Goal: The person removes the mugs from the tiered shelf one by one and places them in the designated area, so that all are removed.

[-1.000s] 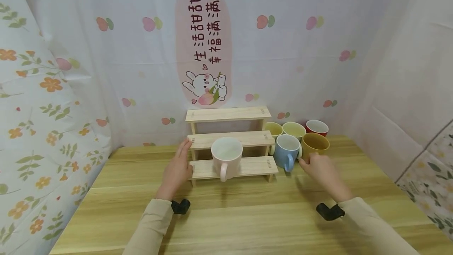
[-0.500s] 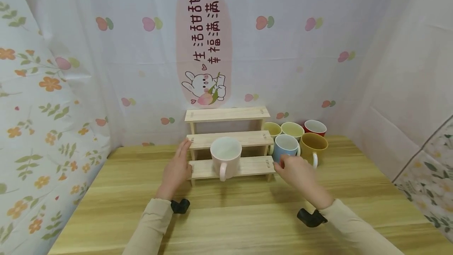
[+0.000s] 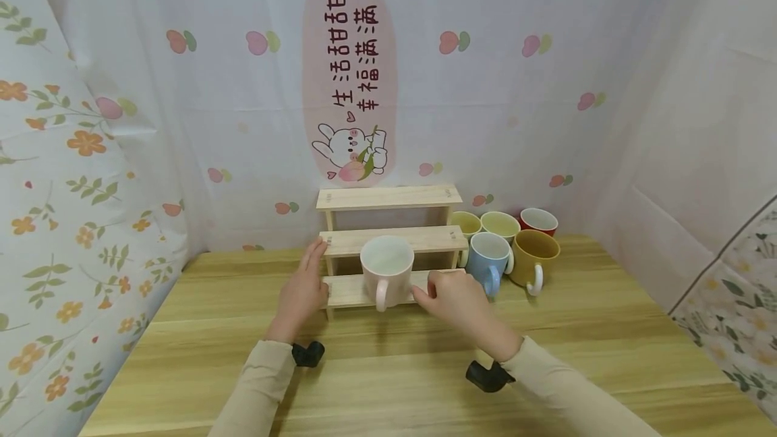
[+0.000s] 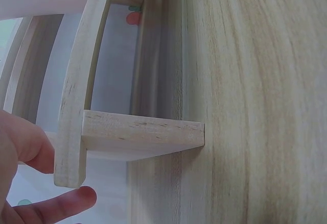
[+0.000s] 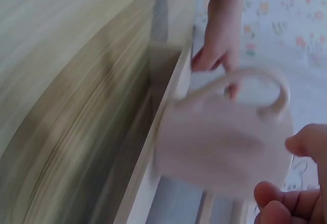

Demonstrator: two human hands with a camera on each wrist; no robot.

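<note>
A pale pink mug (image 3: 373, 283) stands upright on the lowest step of a three-tier wooden shelf (image 3: 394, 241), its handle toward me. My right hand (image 3: 459, 301) is just right of the mug, over that step's right end. In the right wrist view its thumb and loosely bent fingers (image 5: 291, 201) come close to the mug's wall and hold nothing. At the shelf's left end rests my left hand (image 3: 301, 292), its long fingers reaching up to the middle step. The left wrist view has fingertips on either side of the lowest board's end (image 4: 70, 168).
Right of the shelf, several mugs stand close together: a blue mug (image 3: 485, 268), a mustard mug (image 3: 529, 261), two yellowish ones and a red one (image 3: 539, 222) at the back. A printed cloth wall (image 3: 243, 140) rises behind the wooden table (image 3: 364, 383).
My right hand has moved left from the mustard mug, past the blue mug, to beside the pink mug. The left hand and the shelf stay put.
</note>
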